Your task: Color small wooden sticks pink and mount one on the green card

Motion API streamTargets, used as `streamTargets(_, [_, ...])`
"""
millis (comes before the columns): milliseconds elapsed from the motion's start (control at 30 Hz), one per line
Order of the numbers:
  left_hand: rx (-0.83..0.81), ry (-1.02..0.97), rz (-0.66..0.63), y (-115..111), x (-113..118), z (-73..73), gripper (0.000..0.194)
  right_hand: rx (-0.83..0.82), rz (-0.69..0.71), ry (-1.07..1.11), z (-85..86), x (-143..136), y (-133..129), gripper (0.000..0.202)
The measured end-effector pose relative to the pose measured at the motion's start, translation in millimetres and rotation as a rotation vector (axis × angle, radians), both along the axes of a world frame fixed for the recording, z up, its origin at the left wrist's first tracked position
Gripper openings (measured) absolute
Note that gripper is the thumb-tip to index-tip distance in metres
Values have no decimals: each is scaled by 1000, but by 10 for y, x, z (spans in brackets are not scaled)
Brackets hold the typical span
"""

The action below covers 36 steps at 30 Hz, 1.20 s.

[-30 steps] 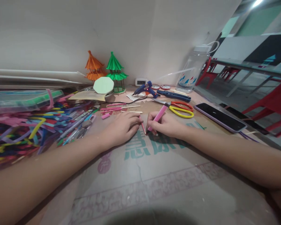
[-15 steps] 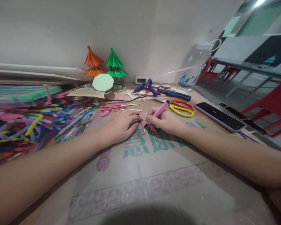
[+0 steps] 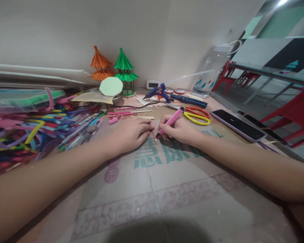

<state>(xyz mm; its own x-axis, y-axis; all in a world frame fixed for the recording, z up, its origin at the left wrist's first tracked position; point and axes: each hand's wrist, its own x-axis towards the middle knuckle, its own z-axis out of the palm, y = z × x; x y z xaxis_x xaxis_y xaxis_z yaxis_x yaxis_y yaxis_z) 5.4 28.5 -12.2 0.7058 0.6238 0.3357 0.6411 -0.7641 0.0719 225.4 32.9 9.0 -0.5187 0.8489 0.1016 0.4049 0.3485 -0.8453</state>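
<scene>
My right hand (image 3: 176, 129) is closed round a pink marker (image 3: 174, 118), its tip pointing down at the lower end of a thin wooden stick (image 3: 154, 133). Much of that stick is coloured pink. The fingers of my left hand (image 3: 134, 131) are bent and pinch the stick's upper part against the cardboard. Just beyond my left hand lie several sticks (image 3: 121, 113), some pink and some plain wood. The marker's pink cap (image 3: 113, 120) rests beside them.
Scissors (image 3: 197, 116), a blue cutter (image 3: 188, 100), a glue gun (image 3: 158, 91) and a phone (image 3: 237, 125) lie beyond and right. Orange (image 3: 100, 64) and green (image 3: 126, 69) pagoda models stand by the wall. Coloured pipe cleaners (image 3: 20, 135) pile up left; a bottle (image 3: 207, 74) stands back right.
Both hands keep almost the same place, with the marker tip still at the stick's lower end. The camera view has shifted very slightly.
</scene>
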Motion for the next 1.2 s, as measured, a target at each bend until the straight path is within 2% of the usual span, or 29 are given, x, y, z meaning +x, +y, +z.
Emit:
streamTargets(200, [-13, 22, -15, 11, -8, 19, 33, -50, 88, 28, -2, 6, -11, 14])
streamTargets(433, [-1, 3, -13, 11, -18, 2, 33, -13, 39, 26, -7, 8, -3, 14])
streamTargets(667, [9, 32, -7, 3, -8, 15, 33, -59, 134, 43, -22, 22, 1, 14])
streamTargets(867, [-6, -5, -30, 10, -26, 3, 33, -37, -8, 83, -8, 13, 13, 15])
streamTargets(1200, [-7, -25, -31, 17, -43, -17, 32, 22, 16, 18, -58, 7, 54, 17])
